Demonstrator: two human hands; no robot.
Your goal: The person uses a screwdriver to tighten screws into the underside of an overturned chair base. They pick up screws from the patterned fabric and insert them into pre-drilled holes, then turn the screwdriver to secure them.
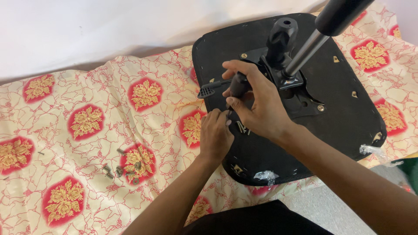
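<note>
While the right hand (257,102) grips a black-handled screwdriver (238,85) upright on the upturned chair seat (348,109), left hand (214,135) fingers pinch at its tip, where loose screws (241,127) could roll away if nudged.

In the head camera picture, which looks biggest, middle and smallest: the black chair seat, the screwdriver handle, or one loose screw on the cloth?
1. Black chair seat
2. Screwdriver handle, in the right hand
3. Loose screw, tiny
</note>
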